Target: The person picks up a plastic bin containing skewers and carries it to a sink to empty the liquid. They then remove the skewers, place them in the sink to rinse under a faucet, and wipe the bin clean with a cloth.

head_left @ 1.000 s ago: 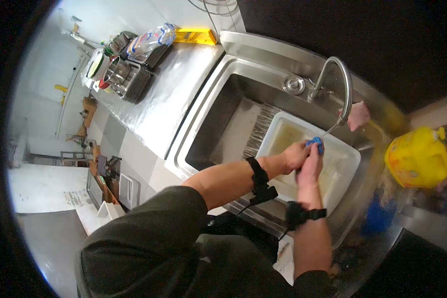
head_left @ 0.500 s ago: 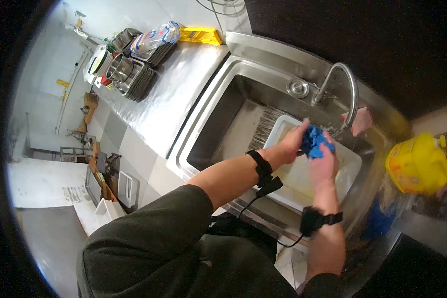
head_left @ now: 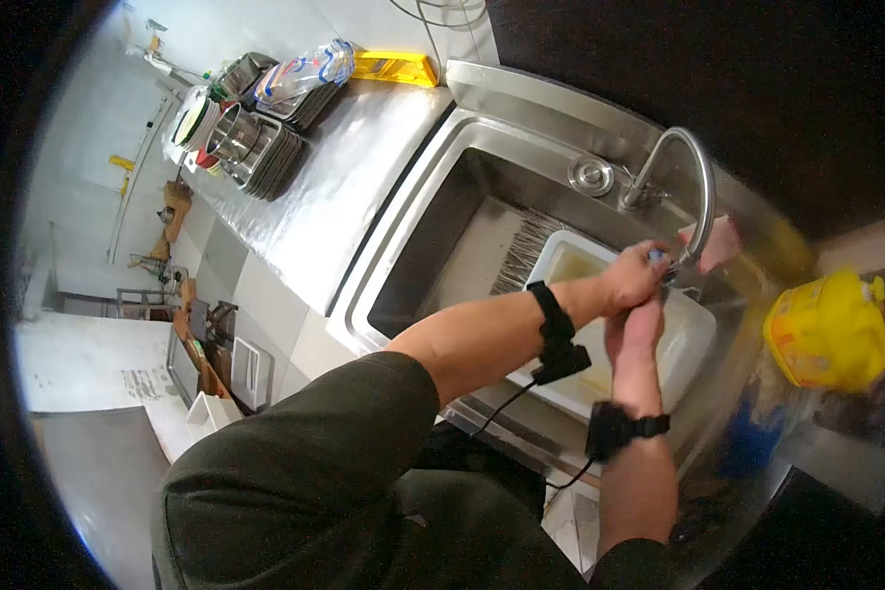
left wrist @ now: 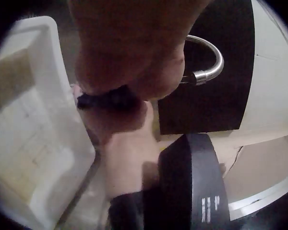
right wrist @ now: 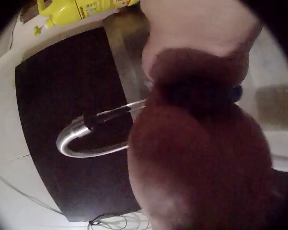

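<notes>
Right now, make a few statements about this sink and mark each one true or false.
1. The left hand and right hand meet at the spout of the tap. True.
2. They grip a blue cloth between them. True; only a bit of it shows.
3. The tub sits on the counter. False: it sits in the sink.
4. The jug is red. False: it is yellow.
</notes>
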Demonstrator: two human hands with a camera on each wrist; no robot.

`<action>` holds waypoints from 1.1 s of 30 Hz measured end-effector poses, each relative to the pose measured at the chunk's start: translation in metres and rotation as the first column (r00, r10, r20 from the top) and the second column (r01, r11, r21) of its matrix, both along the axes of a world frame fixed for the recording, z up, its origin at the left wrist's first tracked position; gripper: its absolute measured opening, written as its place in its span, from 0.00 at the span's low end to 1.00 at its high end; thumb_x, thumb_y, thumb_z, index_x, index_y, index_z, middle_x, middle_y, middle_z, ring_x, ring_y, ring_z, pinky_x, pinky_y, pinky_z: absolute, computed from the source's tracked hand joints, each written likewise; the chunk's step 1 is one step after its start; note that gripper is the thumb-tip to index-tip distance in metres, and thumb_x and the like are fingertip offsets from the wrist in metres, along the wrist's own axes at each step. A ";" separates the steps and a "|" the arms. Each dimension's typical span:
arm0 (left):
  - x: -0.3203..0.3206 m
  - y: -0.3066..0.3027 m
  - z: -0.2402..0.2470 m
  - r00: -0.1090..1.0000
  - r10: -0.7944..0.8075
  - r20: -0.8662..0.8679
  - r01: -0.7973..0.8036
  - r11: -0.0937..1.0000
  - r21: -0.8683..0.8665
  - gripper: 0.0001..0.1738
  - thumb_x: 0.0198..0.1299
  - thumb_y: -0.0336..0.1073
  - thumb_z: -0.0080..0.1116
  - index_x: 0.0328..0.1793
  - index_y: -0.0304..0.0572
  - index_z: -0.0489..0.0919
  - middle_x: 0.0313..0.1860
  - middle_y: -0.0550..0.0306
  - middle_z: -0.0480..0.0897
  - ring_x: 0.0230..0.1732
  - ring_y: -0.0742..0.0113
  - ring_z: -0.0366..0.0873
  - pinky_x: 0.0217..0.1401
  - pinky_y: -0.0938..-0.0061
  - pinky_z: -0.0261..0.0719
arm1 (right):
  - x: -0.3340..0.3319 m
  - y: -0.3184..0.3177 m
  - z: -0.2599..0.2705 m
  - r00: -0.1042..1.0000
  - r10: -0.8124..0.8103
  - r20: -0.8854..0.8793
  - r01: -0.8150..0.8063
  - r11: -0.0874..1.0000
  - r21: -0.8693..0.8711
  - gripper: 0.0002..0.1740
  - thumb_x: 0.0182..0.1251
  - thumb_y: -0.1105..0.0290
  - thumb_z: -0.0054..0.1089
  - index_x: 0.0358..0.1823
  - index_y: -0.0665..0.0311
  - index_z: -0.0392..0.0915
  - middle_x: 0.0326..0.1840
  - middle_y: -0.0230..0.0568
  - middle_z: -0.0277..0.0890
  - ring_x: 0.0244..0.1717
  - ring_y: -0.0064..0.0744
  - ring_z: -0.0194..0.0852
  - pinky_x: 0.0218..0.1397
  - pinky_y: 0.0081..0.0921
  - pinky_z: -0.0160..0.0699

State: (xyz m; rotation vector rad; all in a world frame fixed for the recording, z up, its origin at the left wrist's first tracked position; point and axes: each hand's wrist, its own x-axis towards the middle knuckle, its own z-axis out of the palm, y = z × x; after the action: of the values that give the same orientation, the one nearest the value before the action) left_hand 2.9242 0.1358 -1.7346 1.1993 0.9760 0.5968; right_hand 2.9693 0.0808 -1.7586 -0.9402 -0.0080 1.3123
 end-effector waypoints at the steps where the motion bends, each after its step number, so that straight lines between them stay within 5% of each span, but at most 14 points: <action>1: -0.001 -0.001 0.001 1.000 0.007 0.006 -0.007 1.000 -0.005 0.23 0.66 0.42 0.45 0.62 0.37 0.68 0.44 0.47 0.80 0.44 0.62 0.76 0.49 0.68 0.74 | -0.018 -0.013 0.042 0.999 -0.007 -0.050 0.006 1.000 -0.030 0.24 0.70 0.48 0.40 0.57 0.56 0.67 0.55 0.33 0.70 0.55 0.31 0.69 0.57 0.30 0.70; 4: -0.012 -0.012 0.003 0.959 -0.088 -0.268 0.146 0.968 0.204 0.21 0.66 0.42 0.47 0.60 0.36 0.69 0.36 0.42 0.80 0.36 0.58 0.78 0.43 0.67 0.75 | 0.019 0.007 0.004 0.995 -0.009 -0.101 0.004 0.999 -0.048 0.23 0.69 0.48 0.43 0.52 0.58 0.69 0.50 0.34 0.72 0.50 0.30 0.71 0.52 0.30 0.72; 6: -0.027 -0.021 -0.006 0.952 -0.113 -0.284 0.192 0.944 0.267 0.22 0.65 0.42 0.47 0.60 0.36 0.69 0.37 0.41 0.80 0.37 0.57 0.78 0.43 0.66 0.76 | 0.041 0.016 -0.020 0.980 0.169 0.105 -0.143 0.966 -0.216 0.22 0.67 0.48 0.47 0.46 0.59 0.71 0.42 0.34 0.73 0.43 0.28 0.72 0.46 0.30 0.73; 9: -0.045 -0.018 0.000 0.957 -0.143 -0.253 0.220 0.925 0.310 0.23 0.64 0.43 0.49 0.59 0.35 0.70 0.40 0.39 0.81 0.38 0.57 0.80 0.43 0.66 0.76 | 0.043 0.025 -0.001 0.975 0.155 0.157 -0.082 0.916 -0.392 0.20 0.66 0.49 0.51 0.41 0.60 0.72 0.36 0.33 0.73 0.38 0.28 0.72 0.41 0.30 0.73; 11: -0.049 -0.004 0.009 0.967 0.036 -0.253 0.044 0.953 0.301 0.23 0.64 0.45 0.50 0.57 0.33 0.72 0.40 0.40 0.81 0.37 0.59 0.80 0.43 0.67 0.76 | 0.041 0.022 0.000 0.975 0.178 0.129 -0.128 0.937 -0.326 0.20 0.66 0.51 0.51 0.44 0.61 0.72 0.41 0.34 0.72 0.42 0.28 0.72 0.42 0.28 0.72; 14: -0.045 0.019 0.010 0.980 0.093 -0.174 -0.072 0.990 0.122 0.27 0.65 0.50 0.47 0.54 0.29 0.73 0.41 0.44 0.81 0.39 0.61 0.78 0.45 0.69 0.75 | 0.030 0.011 0.005 0.852 0.244 0.463 -0.214 0.970 -0.116 0.19 0.67 0.59 0.51 0.52 0.65 0.70 0.48 0.36 0.70 0.48 0.29 0.70 0.46 0.26 0.71; 17: -0.042 0.020 0.014 0.978 0.114 -0.176 -0.117 0.993 -0.004 0.28 0.67 0.52 0.43 0.53 0.29 0.73 0.41 0.50 0.80 0.40 0.65 0.76 0.45 0.70 0.74 | 0.027 -0.012 0.014 0.375 0.181 0.909 -0.276 0.958 -0.077 0.23 0.67 0.65 0.52 0.58 0.70 0.66 0.55 0.47 0.67 0.59 0.41 0.65 0.58 0.28 0.66; 18: -0.032 0.022 -0.005 0.993 0.092 0.080 -0.073 0.974 -0.213 0.27 0.67 0.50 0.44 0.54 0.30 0.72 0.41 0.51 0.80 0.39 0.66 0.76 0.45 0.70 0.74 | 0.034 -0.011 0.005 0.206 0.201 0.958 -0.333 0.935 -0.124 0.19 0.66 0.66 0.53 0.54 0.69 0.70 0.54 0.47 0.67 0.60 0.44 0.64 0.60 0.33 0.64; 19: -0.027 0.020 -0.006 0.937 0.114 0.329 0.028 0.918 -0.396 0.26 0.67 0.49 0.45 0.56 0.31 0.71 0.41 0.52 0.79 0.39 0.67 0.76 0.45 0.70 0.74 | 0.036 -0.011 0.003 0.203 0.203 0.958 -0.333 0.934 -0.128 0.19 0.66 0.66 0.53 0.54 0.69 0.70 0.54 0.47 0.67 0.60 0.44 0.64 0.60 0.33 0.64; 22: -0.025 0.010 0.000 0.978 -0.003 0.207 0.054 0.968 -0.243 0.24 0.65 0.45 0.48 0.58 0.31 0.68 0.43 0.54 0.78 0.40 0.67 0.75 0.45 0.71 0.75 | 0.043 -0.007 0.000 0.335 0.251 0.908 -0.161 0.965 -0.207 0.16 0.66 0.67 0.53 0.50 0.70 0.72 0.54 0.48 0.67 0.60 0.45 0.63 0.62 0.35 0.61; 24: -0.031 0.008 0.015 0.991 -0.046 0.125 0.070 0.978 -0.195 0.24 0.64 0.41 0.51 0.60 0.31 0.67 0.43 0.53 0.78 0.39 0.67 0.75 0.43 0.72 0.75 | 0.045 -0.008 -0.001 -0.038 0.162 0.986 -0.141 0.976 -0.166 0.14 0.67 0.69 0.51 0.49 0.69 0.71 0.55 0.49 0.67 0.58 0.43 0.65 0.61 0.35 0.61; 28: -0.022 0.019 0.011 0.974 0.071 0.217 0.004 0.945 -0.328 0.27 0.63 0.41 0.53 0.63 0.30 0.64 0.44 0.51 0.78 0.40 0.68 0.75 0.43 0.71 0.75 | 0.037 -0.012 0.004 0.195 0.170 0.966 -0.287 0.952 -0.109 0.13 0.68 0.70 0.49 0.50 0.69 0.70 0.53 0.49 0.69 0.56 0.39 0.67 0.59 0.32 0.62; 30: -0.012 0.025 -0.005 0.980 -0.123 0.156 0.154 0.967 -0.203 0.32 0.61 0.43 0.57 0.65 0.30 0.61 0.46 0.50 0.77 0.42 0.67 0.75 0.46 0.70 0.75 | 0.041 -0.005 -0.012 0.529 0.190 0.827 -0.178 0.978 -0.111 0.15 0.68 0.69 0.49 0.52 0.69 0.68 0.50 0.45 0.71 0.52 0.36 0.69 0.56 0.31 0.64; 33: -0.027 0.016 0.004 0.989 -0.147 0.010 0.145 0.981 0.132 0.36 0.57 0.42 0.61 0.66 0.31 0.61 0.48 0.49 0.78 0.43 0.66 0.76 0.49 0.70 0.75 | 0.042 0.007 0.023 0.710 0.132 0.692 -0.080 0.991 -0.107 0.15 0.68 0.68 0.48 0.53 0.67 0.69 0.47 0.41 0.73 0.48 0.33 0.70 0.52 0.30 0.66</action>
State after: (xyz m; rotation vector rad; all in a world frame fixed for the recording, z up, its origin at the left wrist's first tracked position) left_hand 2.8968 0.1523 -1.7306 1.3666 0.8335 0.5619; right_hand 3.0110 0.0873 -1.7358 -1.4751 -0.6231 0.9872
